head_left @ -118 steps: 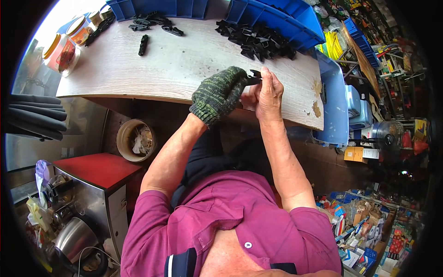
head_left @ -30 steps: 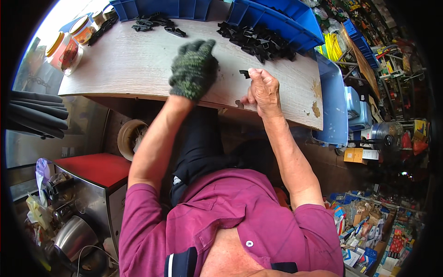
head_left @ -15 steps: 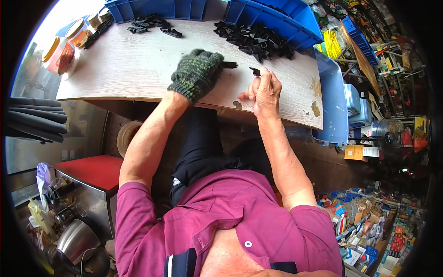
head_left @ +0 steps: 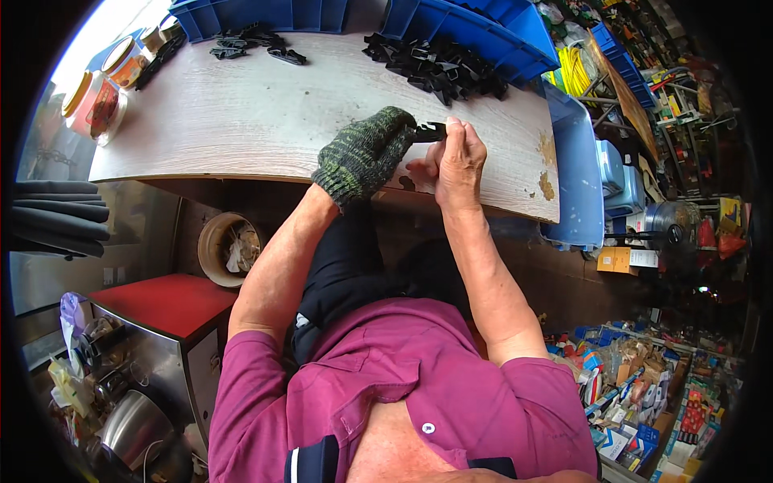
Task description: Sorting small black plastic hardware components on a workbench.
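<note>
Over the near part of the pale wooden table, my two hands meet at small black plastic parts. My left hand, in a dark green and black knitted glove, is closed on a black plastic part that sticks out past its fingertips. My bare right hand pinches a smaller black plastic piece between thumb and forefinger. The two pieces touch or overlap; whether they are joined I cannot tell. Beyond my hands lies a heap of black plastic parts, and a few black clip-like pieces lie farther left.
Blue plastic bins line the table's far edge. Lidded tubs stand at its left end, and a blue tub adjoins its right end. Below on the left are a red-topped cabinet and a round bin.
My left hand has moved right and slightly nearer, bringing its black part up against the piece in my right hand. The gap between the two pieces has closed.
</note>
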A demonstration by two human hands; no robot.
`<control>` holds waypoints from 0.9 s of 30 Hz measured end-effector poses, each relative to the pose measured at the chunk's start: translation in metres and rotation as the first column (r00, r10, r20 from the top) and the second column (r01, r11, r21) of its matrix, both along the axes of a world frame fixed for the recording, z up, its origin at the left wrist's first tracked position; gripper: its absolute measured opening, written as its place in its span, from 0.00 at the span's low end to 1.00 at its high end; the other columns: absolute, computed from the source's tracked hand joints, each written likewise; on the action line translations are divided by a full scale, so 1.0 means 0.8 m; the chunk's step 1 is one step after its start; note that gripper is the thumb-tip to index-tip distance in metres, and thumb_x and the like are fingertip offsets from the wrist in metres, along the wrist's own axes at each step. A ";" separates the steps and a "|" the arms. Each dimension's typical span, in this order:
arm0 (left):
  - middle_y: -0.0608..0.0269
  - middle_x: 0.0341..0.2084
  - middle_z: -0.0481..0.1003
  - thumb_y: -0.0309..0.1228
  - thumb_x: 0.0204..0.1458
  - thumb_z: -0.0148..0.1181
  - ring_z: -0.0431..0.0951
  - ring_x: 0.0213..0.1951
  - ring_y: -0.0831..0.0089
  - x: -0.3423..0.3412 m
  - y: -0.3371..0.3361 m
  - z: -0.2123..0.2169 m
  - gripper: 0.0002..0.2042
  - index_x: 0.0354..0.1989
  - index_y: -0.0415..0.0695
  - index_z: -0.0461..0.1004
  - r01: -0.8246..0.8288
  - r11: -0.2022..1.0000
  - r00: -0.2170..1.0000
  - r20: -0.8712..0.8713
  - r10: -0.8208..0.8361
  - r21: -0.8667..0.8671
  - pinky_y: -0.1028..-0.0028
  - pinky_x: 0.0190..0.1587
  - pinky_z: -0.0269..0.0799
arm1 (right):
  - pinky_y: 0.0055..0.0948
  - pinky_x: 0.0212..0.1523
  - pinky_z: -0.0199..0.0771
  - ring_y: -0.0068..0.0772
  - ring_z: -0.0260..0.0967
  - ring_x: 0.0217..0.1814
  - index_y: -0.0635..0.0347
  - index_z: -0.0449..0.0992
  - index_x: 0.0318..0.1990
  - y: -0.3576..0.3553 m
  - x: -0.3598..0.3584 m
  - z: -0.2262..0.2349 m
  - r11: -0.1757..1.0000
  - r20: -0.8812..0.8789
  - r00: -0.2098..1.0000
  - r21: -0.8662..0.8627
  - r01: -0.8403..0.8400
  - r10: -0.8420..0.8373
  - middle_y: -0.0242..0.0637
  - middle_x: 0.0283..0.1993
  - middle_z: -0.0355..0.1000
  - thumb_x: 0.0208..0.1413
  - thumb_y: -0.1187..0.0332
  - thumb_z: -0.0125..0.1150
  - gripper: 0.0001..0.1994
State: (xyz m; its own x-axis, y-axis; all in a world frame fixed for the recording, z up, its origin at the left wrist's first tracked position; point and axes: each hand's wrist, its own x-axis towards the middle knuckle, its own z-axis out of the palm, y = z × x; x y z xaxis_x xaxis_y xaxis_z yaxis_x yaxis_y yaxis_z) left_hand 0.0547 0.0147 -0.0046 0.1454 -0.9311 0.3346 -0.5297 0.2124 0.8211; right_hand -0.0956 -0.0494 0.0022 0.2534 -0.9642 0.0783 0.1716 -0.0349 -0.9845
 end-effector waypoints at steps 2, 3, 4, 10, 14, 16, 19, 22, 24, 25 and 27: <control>0.49 0.37 0.79 0.37 0.64 0.51 0.79 0.41 0.47 -0.004 -0.001 -0.001 0.12 0.51 0.48 0.72 0.004 1.000 0.999 -0.036 -0.005 -0.012 0.53 0.41 0.74 | 0.33 0.15 0.77 0.22 0.52 0.10 0.56 0.62 0.29 0.003 -0.001 0.002 1.000 -0.006 1.000 0.014 0.016 -0.016 0.28 0.11 0.51 0.66 0.57 0.51 0.16; 0.49 0.38 0.79 0.37 0.64 0.51 0.79 0.41 0.47 -0.006 -0.002 -0.002 0.12 0.50 0.47 0.72 0.005 1.000 0.998 -0.068 -0.006 -0.023 0.53 0.41 0.74 | 0.34 0.15 0.77 0.23 0.52 0.10 0.56 0.62 0.29 0.005 0.000 0.003 0.999 -0.009 1.000 0.029 0.029 -0.028 0.28 0.11 0.51 0.66 0.58 0.51 0.16; 0.49 0.38 0.79 0.37 0.64 0.51 0.79 0.41 0.47 -0.006 -0.003 -0.001 0.12 0.50 0.47 0.72 0.009 1.000 0.997 -0.070 -0.010 -0.024 0.53 0.41 0.74 | 0.34 0.15 0.77 0.23 0.52 0.10 0.56 0.62 0.29 0.004 0.000 0.001 0.999 -0.011 0.999 0.028 0.033 -0.032 0.28 0.11 0.51 0.66 0.58 0.51 0.16; 0.50 0.42 0.78 0.33 0.65 0.51 0.79 0.44 0.55 0.000 -0.008 -0.007 0.12 0.51 0.40 0.74 0.104 0.995 0.991 -0.086 -0.103 0.010 0.64 0.47 0.73 | 0.33 0.14 0.77 0.23 0.54 0.08 0.59 0.63 0.29 0.001 -0.001 0.000 0.991 0.125 0.988 0.102 0.081 -0.094 0.30 0.11 0.56 0.68 0.60 0.51 0.16; 0.50 0.43 0.78 0.35 0.65 0.51 0.79 0.45 0.53 -0.004 -0.007 -0.005 0.13 0.51 0.42 0.75 0.047 0.998 0.994 -0.099 -0.042 0.052 0.60 0.47 0.73 | 0.33 0.14 0.78 0.22 0.54 0.08 0.59 0.63 0.29 0.002 0.001 -0.003 0.997 0.091 0.994 0.040 0.063 -0.066 0.31 0.11 0.57 0.68 0.60 0.51 0.16; 0.50 0.44 0.78 0.38 0.64 0.51 0.78 0.45 0.49 -0.006 -0.008 -0.005 0.14 0.50 0.44 0.75 0.043 0.998 0.993 -0.113 -0.036 0.052 0.57 0.46 0.74 | 0.33 0.14 0.78 0.22 0.55 0.08 0.59 0.62 0.29 0.002 0.001 -0.003 0.997 0.085 0.994 0.036 0.065 -0.068 0.30 0.11 0.57 0.68 0.60 0.52 0.16; 0.50 0.46 0.77 0.38 0.64 0.51 0.78 0.46 0.50 -0.015 -0.009 -0.004 0.14 0.50 0.45 0.75 0.022 1.000 0.990 -0.143 -0.020 0.012 0.57 0.47 0.73 | 0.33 0.14 0.78 0.22 0.56 0.08 0.59 0.62 0.29 0.000 -0.001 -0.003 0.996 0.058 0.995 0.033 0.084 -0.086 0.30 0.11 0.57 0.68 0.60 0.52 0.16; 0.50 0.44 0.77 0.38 0.64 0.51 0.78 0.46 0.49 -0.017 -0.010 -0.002 0.14 0.50 0.45 0.75 0.000 0.998 0.987 -0.158 0.010 0.060 0.56 0.47 0.73 | 0.33 0.14 0.77 0.23 0.56 0.08 0.59 0.62 0.29 0.003 0.000 -0.003 0.994 0.078 0.992 0.044 0.100 -0.103 0.30 0.10 0.56 0.67 0.60 0.52 0.16; 0.50 0.44 0.77 0.38 0.64 0.50 0.78 0.47 0.49 -0.013 -0.013 -0.002 0.14 0.51 0.45 0.74 0.024 0.990 0.984 -0.179 0.001 0.139 0.55 0.48 0.72 | 0.34 0.13 0.77 0.24 0.57 0.08 0.59 0.62 0.29 0.004 0.001 0.000 0.992 0.065 0.992 0.075 0.102 -0.107 0.30 0.11 0.57 0.67 0.60 0.52 0.16; 0.50 0.44 0.77 0.38 0.64 0.50 0.78 0.47 0.49 -0.015 -0.015 -0.008 0.14 0.51 0.45 0.74 0.028 0.990 0.984 -0.181 -0.002 0.140 0.55 0.48 0.72 | 0.34 0.13 0.77 0.24 0.57 0.08 0.59 0.62 0.29 0.006 0.002 0.001 0.992 0.063 0.992 0.075 0.106 -0.110 0.30 0.11 0.57 0.67 0.60 0.52 0.16; 0.49 0.46 0.77 0.38 0.64 0.50 0.78 0.48 0.48 -0.026 -0.021 -0.023 0.14 0.52 0.45 0.74 -0.037 0.995 0.996 -0.086 0.029 -0.091 0.55 0.49 0.72 | 0.29 0.17 0.70 0.19 0.53 0.13 0.54 0.64 0.27 0.009 0.003 0.005 0.984 0.048 0.987 0.104 0.146 -0.152 0.26 0.16 0.55 0.66 0.62 0.53 0.14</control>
